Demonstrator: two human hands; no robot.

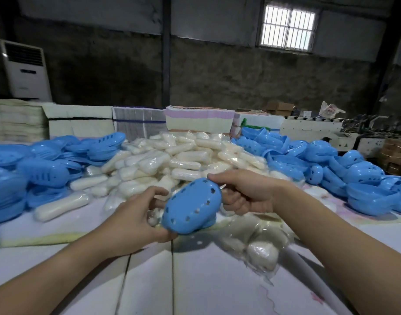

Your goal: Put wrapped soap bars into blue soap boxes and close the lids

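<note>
A blue perforated soap box (191, 206) is held between both hands above the table, tilted with its holed lid facing me. My left hand (138, 220) grips its near lower end, thumb under the edge. My right hand (247, 193) grips its far upper end, fingers curled round the rim. A little white wrapped soap shows at the box's left side, by my left fingers. A big heap of wrapped soap bars (172, 160) lies behind the box.
Piles of blue soap boxes lie at the left (42, 169) and at the right (344, 171). A clear bag of soap bars (254, 239) lies just right of my hands. Stacked cartons (136, 121) line the table's far edge. The white table top (195, 280) lies nearest me.
</note>
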